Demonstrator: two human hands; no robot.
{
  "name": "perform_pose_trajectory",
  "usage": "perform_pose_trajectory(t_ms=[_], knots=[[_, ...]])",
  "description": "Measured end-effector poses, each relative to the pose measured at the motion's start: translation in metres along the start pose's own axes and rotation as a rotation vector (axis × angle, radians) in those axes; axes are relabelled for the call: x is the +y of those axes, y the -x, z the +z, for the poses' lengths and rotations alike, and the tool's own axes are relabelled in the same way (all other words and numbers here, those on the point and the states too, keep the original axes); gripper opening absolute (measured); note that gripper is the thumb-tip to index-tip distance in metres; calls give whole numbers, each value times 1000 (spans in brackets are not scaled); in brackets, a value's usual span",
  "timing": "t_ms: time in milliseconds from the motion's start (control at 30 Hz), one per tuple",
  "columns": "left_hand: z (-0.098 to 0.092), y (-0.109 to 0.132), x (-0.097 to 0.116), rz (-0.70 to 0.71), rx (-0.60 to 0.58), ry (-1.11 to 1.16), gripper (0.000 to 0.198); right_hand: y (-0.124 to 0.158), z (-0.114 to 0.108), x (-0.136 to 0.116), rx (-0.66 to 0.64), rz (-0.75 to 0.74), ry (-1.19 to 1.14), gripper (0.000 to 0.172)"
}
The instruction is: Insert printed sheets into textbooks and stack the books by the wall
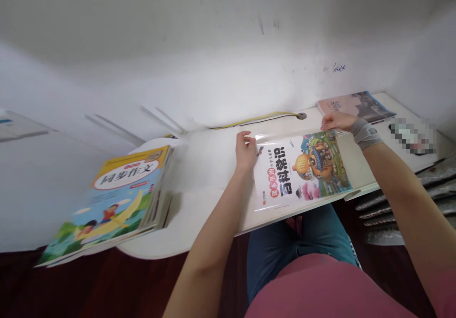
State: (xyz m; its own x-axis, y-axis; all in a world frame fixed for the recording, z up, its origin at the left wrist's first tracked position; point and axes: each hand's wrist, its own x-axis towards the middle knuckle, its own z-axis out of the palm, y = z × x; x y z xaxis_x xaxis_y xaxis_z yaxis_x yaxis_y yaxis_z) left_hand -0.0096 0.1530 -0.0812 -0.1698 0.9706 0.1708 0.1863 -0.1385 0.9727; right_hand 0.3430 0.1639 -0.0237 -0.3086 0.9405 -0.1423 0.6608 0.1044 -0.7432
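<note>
A white book (285,175) with large Chinese characters and a cartoon gourd house on its cover lies on the table in front of me. Clear plastic film (289,136) shows as a glossy strip past the book's far edge, stretching between my hands. At the film's left corner, the fingers of my left hand (246,150) are curled closed on its edge. My right hand (339,120), with a grey band at the wrist, pinches the film near the far right corner. Its fingertips are partly hidden.
A stack of books (124,194) with a yellow and blue cover stands at the left. Other books (356,106) lie at the far right, near a phone-like object (413,137). Yellow and black cables (256,118) run along the wall to a hole (301,116). Silvery packets (392,204) sit below right.
</note>
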Motion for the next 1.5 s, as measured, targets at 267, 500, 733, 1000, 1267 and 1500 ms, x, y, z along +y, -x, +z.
perform_pose_trajectory(t_ms=[267, 500, 733, 1000, 1267, 1500], knots=[[5, -9, -9, -55, -17, -284, 32, 5, 51, 21, 351, 197, 636, 20], [22, 4, 9, 239, -211, -1086, 54, -8, 83, 24, 416, 244, 780, 32], [81, 67, 9, 210, -516, -1171, 72, -12, 73, 26, 386, 252, 816, 33], [84, 71, -5, 266, -429, -1127, 60, -13, 136, -35, 345, -86, 812, 46], [48, 61, -15, 160, -380, -1116, 61, 31, 113, 29, 297, 123, 782, 59], [83, 58, 15, 151, -297, -1119, 55, 20, 109, -6, 403, 159, 857, 52]])
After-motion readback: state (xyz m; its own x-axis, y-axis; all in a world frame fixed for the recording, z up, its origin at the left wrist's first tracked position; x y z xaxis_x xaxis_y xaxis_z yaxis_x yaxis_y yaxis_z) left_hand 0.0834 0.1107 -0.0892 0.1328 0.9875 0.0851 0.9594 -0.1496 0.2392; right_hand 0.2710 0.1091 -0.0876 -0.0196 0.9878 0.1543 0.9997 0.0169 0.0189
